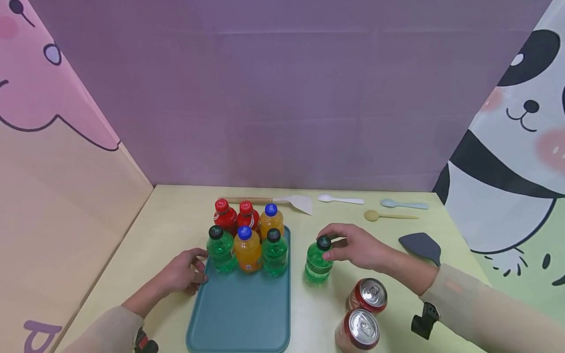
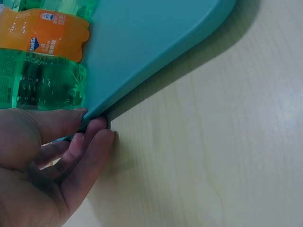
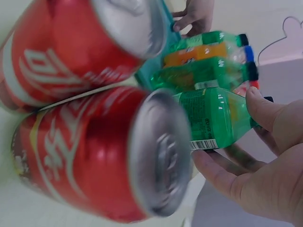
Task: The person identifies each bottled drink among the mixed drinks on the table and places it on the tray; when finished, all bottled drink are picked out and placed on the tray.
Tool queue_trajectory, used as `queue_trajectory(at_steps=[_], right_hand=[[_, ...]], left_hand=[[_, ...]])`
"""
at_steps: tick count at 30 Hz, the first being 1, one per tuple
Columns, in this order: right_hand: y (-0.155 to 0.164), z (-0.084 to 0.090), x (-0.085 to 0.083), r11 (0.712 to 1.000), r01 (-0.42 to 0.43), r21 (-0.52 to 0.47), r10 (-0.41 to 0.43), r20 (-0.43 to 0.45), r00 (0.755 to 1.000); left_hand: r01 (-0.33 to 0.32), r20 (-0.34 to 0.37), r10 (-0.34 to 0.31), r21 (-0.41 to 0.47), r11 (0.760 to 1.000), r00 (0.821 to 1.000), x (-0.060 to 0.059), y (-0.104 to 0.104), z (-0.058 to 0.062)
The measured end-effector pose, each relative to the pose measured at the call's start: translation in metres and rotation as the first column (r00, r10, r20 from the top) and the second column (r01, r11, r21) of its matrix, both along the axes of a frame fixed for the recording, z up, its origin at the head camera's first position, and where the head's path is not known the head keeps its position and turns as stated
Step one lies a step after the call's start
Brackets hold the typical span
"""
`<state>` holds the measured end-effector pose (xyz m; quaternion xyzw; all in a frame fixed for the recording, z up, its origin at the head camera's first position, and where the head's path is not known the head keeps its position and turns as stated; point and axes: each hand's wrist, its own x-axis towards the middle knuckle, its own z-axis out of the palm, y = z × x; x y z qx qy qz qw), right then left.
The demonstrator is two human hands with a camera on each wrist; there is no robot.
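My left hand pinches the left rim of a blue-green tray, thumb on top and fingers below the edge, as the left wrist view shows. On the tray's far half stand two green bottles, two orange soda bottles and two red bottles. Right of the tray, my right hand holds another green bottle near its black cap, between thumb and fingers. The bottle is upright; whether its base touches the table cannot be made out. In the right wrist view, two red cola cans stand close by.
At the back of the table lie a spatula with a wooden handle, a white spoon, a pale blue spoon and a wooden spoon. A dark spatula head shows beyond my right forearm. A purple wall borders the back.
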<state>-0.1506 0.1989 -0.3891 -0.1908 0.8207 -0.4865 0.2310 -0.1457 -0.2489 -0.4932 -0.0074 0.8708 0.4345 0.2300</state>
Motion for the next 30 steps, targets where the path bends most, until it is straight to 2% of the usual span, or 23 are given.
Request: queue_trajectory(at_steps=[8, 13, 19, 25, 30], right_hand=[[-0.025, 0.032, 0.012, 0.997, -0.077, -0.008, 0.077, -0.019, 0.997], [-0.05, 0.041, 0.017, 0.99, -0.143, -0.02, 0.143, 0.005, 0.99], [-0.09, 0.039, 0.021, 0.978, -0.207, 0.016, 0.207, -0.023, 0.978], [-0.131, 0.024, 0.019, 0.972, -0.216, 0.096, 0.223, -0.064, 0.973], [-0.153, 0.009, 0.019, 0.965, -0.213, 0.152, 0.223, -0.059, 0.973]], left_hand=[[0.009, 0.008, -0.009, 0.007, 1.0, 1.0, -0.003, 0.001, 0.004], [0.004, 0.022, -0.004, 0.004, 1.0, 1.0, -0.005, 0.002, 0.002], [-0.001, 0.028, 0.001, 0.0, 1.0, 1.0, -0.006, 0.003, 0.0], [-0.01, 0.028, 0.01, -0.017, 1.0, 1.0, -0.004, 0.002, 0.001], [-0.018, 0.034, 0.019, -0.025, 1.0, 0.999, -0.004, 0.001, -0.001]])
